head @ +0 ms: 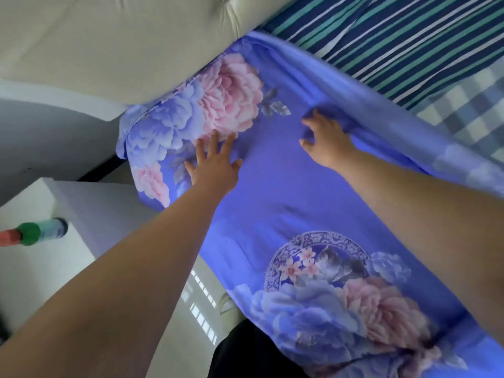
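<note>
— What sits nearest on your feed?

— I see the violet-blue floral bed sheet spread over the bed, running from just under the camera up to the head end. Left of it stands a white boxy bedside cabinet carrying a small bottle with a green and red top.

— And the hands?

— Both arms reach forward over the sheet. The left hand lies flat on it, fingers straight and spread wide, fingertips at the edge of a large pink flower print; it holds nothing. The right hand is to its right and curled. I make out thumb and forefinger hooked apart, the other fingers tucked into a raised fold of the sheet, which bunches there. It grips that fold.

— Beyond them?

— A cream padded headboard meets the sheet's top corner. Past the fold lie a navy, green and white striped cloth and a blue-and-white checked cloth, both uncovered.
</note>
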### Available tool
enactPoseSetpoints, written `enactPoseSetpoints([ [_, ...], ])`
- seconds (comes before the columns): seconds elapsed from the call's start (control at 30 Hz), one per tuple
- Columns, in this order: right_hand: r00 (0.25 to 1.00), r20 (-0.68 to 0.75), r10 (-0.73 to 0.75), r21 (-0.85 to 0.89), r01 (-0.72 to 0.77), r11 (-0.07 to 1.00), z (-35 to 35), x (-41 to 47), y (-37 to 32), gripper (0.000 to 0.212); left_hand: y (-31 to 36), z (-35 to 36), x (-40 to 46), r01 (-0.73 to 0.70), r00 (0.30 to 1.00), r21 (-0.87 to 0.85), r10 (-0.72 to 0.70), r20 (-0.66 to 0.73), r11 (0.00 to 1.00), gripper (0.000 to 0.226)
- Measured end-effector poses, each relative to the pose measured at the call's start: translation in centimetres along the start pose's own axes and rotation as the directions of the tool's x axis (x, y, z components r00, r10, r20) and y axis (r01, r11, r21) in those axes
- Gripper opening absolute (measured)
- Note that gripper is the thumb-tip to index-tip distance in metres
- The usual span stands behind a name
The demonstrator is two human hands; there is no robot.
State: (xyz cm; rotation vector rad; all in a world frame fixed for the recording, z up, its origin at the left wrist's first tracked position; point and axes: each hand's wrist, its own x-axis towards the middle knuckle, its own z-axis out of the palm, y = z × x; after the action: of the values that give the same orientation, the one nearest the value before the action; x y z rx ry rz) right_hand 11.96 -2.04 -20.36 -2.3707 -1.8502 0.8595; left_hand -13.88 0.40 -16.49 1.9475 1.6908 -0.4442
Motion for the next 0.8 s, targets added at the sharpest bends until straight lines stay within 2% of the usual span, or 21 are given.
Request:
enactPoseSetpoints([
  [0.1, 0.993, -0.11, 0.052, 0.031, -0.049, 0.998, -3.8, 3.1, 2.0, 0.047, 1.9, -1.3, 2.7, 0.032, 0.997, 0.029, -0.034, 0.064, 0.999, 0.078],
  [0.2, 0.953, -0.247, 0.176, 0.068, -0.164, 0.984, -6.4, 4.4, 3.2, 0.042, 2.5, -1.0, 5.3, 0.067, 0.988, 0.074, -0.077, 0.135, 0.995, 0.094],
  [0.33, 0.912, -0.155, 0.38, 0.059, -0.376, 0.925, -7.3, 4.3, 4.7, 0.077, 1.9, -0.1, 7.9, 0.039, 0.978, 0.165, -0.071, 0.195, 0.985, 0.106],
  [0.4, 0.851, -0.087, 0.518, 0.11, -0.509, 0.854, -7.6, 3.4, 6.4, 0.084, 1.7, 0.0, 8.4, 0.039, 0.971, 0.191, -0.082, 0.225, 0.981, 0.107],
  [0.47, 0.761, -0.051, 0.647, 0.196, -0.628, 0.753, -7.8, 2.3, 8.7, 0.078, 1.5, 0.1, 8.6, 0.012, 0.969, 0.2, -0.061, 0.24, 0.98, 0.108],
  [0.53, 0.622, 0.002, 0.783, 0.364, -0.73, 0.579, -7.8, 1.8, 11.4, 0.071, 1.4, 0.2, 9.0, -0.014, 0.968, 0.225, -0.043, 0.246, 0.974, 0.109],
  [0.6, 0.486, 0.122, 0.865, 0.511, -0.778, 0.365, -7.8, 1.4, 13.5, 0.056, 1.7, -0.2, 9.2, -0.001, 0.958, 0.266, -0.076, 0.276, 0.964, 0.109],
  [0.67, 0.459, 0.217, 0.861, 0.482, -0.818, 0.314, -7.6, 0.2, 14.9, 0.028, 2.6, -0.8, 9.2, -0.007, 0.947, 0.345, -0.105, 0.304, 0.938, 0.11],
  [0.73, 0.535, 0.248, 0.808, 0.444, -0.804, 0.396, -7.7, -1.9, 15.3, 0.014, 3.5, -1.3, 9.2, -0.026, 0.936, 0.408, -0.121, 0.33, 0.913, 0.114],
  [0.8, 0.561, 0.269, 0.783, 0.344, -0.816, 0.465, -8.2, -4.0, 15.3, 0.025, 3.4, -1.3, 10.3, -0.025, 0.912, 0.482, -0.178, 0.37, 0.876, 0.12],
])
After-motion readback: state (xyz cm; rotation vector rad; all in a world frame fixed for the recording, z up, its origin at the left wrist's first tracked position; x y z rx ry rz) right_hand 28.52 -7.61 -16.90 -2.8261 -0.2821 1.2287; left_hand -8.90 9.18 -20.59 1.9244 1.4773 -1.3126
